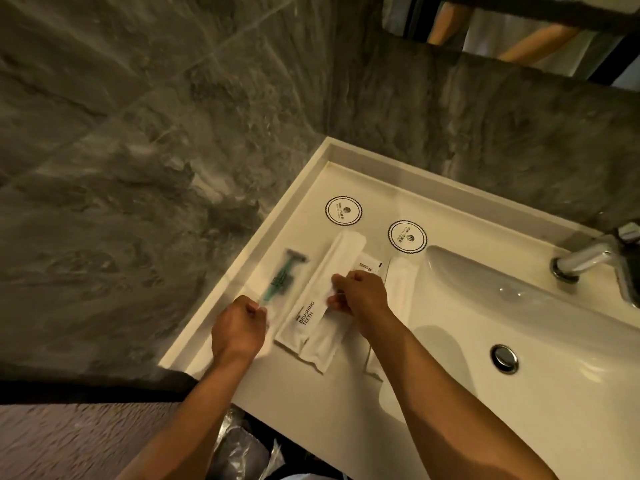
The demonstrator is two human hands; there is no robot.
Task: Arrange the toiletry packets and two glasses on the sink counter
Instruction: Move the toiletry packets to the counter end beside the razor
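Observation:
Several white toiletry packets lie side by side on the white sink counter [304, 188]. A clear razor packet [282, 275] with a green razor lies at the left; my left hand [239, 327] pinches its near end. A long packet marked BRUSHING TEETH [311, 306] lies in the middle, over another white packet [329, 344]. My right hand [360, 296] pinches the toothbrush packet's right edge. A small sachet [370, 266] and a further white packet [398, 285] lie to the right. Two round paper coasters [343, 210] [407, 236] sit behind. No glasses are in view.
The basin [519, 306] with its drain [505, 358] takes the right side, a chrome tap [585, 261] at its back. Dark marble walls close the left and rear. Plastic-wrapped things [242, 445] lie below the counter's front edge.

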